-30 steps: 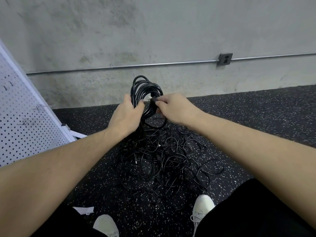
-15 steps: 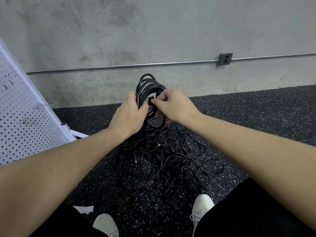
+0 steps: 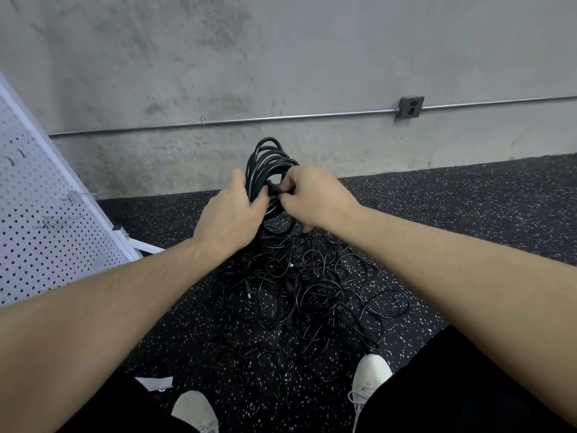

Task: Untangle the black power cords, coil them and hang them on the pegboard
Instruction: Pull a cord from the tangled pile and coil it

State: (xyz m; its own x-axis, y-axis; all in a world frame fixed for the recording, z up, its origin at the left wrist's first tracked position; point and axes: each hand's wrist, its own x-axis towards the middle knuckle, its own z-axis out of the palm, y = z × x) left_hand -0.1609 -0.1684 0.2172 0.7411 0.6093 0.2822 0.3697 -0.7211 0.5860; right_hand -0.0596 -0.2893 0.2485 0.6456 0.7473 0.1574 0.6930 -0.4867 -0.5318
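A coil of black power cord (image 3: 269, 157) stands upright in front of me, held above the floor. My left hand (image 3: 229, 214) grips the coil's left side, fingers wrapped round the loops. My right hand (image 3: 312, 198) pinches the cord's end at the coil's middle, against the loops. Below both hands a tangled heap of black cords (image 3: 306, 292) lies spread on the speckled floor. The white pegboard (image 3: 40, 220) leans at the left, with a few metal hooks (image 3: 75, 195) on it.
A concrete wall with a metal conduit (image 3: 281, 118) and an outlet box (image 3: 411, 107) runs across the back. My white shoes (image 3: 371, 379) stand at the heap's near edge. A white scrap (image 3: 156, 382) lies by my left foot. The pegboard's foot (image 3: 140, 243) juts onto the floor.
Both hands have risen slightly with the coil. My right hand has shifted its pinch on the cord's end round the coil's middle. The heap on the floor has not moved.
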